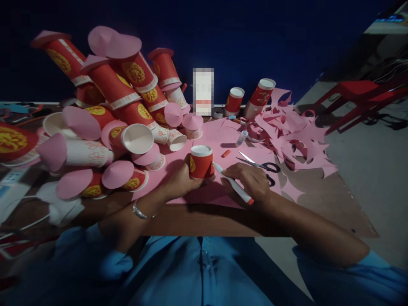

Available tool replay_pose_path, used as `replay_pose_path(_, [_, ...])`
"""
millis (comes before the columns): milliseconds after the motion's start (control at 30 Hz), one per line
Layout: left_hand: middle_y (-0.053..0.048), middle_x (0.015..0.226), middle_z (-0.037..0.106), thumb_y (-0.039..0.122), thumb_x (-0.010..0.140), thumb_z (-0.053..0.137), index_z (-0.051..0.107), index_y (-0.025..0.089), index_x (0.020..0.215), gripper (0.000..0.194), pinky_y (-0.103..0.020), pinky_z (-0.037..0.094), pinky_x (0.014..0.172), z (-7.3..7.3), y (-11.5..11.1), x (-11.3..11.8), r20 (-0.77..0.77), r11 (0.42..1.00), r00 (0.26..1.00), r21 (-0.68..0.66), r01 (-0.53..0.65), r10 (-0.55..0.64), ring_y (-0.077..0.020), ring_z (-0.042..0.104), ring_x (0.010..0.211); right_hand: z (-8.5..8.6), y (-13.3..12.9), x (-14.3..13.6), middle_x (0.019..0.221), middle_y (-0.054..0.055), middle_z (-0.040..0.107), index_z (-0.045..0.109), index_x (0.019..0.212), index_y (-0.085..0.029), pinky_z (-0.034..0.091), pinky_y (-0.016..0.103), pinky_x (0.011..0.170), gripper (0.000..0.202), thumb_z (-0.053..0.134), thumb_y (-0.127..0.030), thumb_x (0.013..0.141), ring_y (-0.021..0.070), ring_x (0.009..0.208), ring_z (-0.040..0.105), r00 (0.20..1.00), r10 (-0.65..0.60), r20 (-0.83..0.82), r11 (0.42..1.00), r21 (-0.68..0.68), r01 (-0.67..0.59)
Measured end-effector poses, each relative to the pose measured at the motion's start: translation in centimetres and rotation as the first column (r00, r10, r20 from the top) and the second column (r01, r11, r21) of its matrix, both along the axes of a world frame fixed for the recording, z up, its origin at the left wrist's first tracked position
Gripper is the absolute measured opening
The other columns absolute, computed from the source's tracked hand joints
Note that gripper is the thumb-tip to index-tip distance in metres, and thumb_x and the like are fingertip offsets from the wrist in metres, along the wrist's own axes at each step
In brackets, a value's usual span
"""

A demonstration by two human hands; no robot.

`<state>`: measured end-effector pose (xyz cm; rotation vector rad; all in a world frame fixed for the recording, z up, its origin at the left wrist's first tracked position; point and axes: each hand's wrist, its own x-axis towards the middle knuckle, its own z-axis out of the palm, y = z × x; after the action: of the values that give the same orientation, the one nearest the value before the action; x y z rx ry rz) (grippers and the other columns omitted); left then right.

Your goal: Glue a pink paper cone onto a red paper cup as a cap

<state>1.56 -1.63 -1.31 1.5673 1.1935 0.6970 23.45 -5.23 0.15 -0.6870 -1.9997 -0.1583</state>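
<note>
My left hand (183, 182) is wrapped round a red paper cup (202, 163) with a yellow emblem, bottom end up, just above the pink paper. A white marker pen (237, 189) with a red end is gripped in my right hand (251, 180). Its tip meets or nearly meets the cup's right side. An orange-red pen cap (226, 153) lies behind the cup. Black-handled scissors (259, 165) rest beyond my right hand, their blades partly open. A glue stick (242, 138) stands tilted farther back.
Stacked red and white cups with pink paper cones (117, 172) crowd the left side. Pink paper scraps (291, 136) heap at the right. Two red cup stacks (259, 98) stand at the back, near a pixelated upright panel (203, 91). A red stool (353, 95) stands beyond the table (344, 208).
</note>
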Motion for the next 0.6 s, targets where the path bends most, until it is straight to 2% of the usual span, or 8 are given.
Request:
replay_pose_path(233, [-0.012, 0.11, 0.076, 0.048, 0.072, 0.087, 0.058, 0.018, 0.11, 0.057, -0.04, 0.06, 0.084, 0.32, 0.02, 0.0, 0.014, 0.999, 0.999, -0.018, 0.032, -0.031, -0.0255, 0.074, 0.097, 0.1, -0.15, -0.31, 0.074, 0.002, 0.071, 0.064, 0.103, -0.018, 0.055, 0.026, 0.057, 0.018, 0.064, -0.005, 0.091, 0.016, 0.063, 0.069, 1.0, 0.018, 0.008, 1.0, -0.009, -0.018])
replay_pose_path(433, [-0.011, 0.115, 0.075, 0.045, 0.068, 0.091, 0.055, 0.018, 0.117, 0.067, -0.041, 0.061, 0.085, -0.08, 0.07, -0.16, -0.032, 1.0, 0.999, -0.002, -0.002, 0.002, -0.0272, 0.074, 0.101, 0.38, -0.42, -0.03, 0.075, 0.002, 0.072, 0.063, 0.106, -0.019, 0.055, 0.026, 0.056, 0.018, 0.066, -0.008, 0.092, 0.0152, 0.064, 0.068, 1.0, -0.001, 0.031, 0.999, 0.049, 0.0])
replay_pose_path(600, [-0.012, 0.114, 0.076, 0.044, 0.065, 0.094, 0.053, 0.019, 0.121, 0.074, -0.04, 0.062, 0.082, -0.06, -0.06, -0.24, -0.05, 1.0, 0.999, 0.026, -0.001, 0.002, -0.0281, 0.074, 0.099, 0.38, -0.78, 0.07, 0.083, 0.006, 0.074, 0.062, 0.112, -0.015, 0.056, 0.028, 0.06, 0.013, 0.062, -0.011, 0.099, 0.0156, 0.07, 0.068, 0.986, 0.064, 0.157, 0.997, 0.041, -0.071])
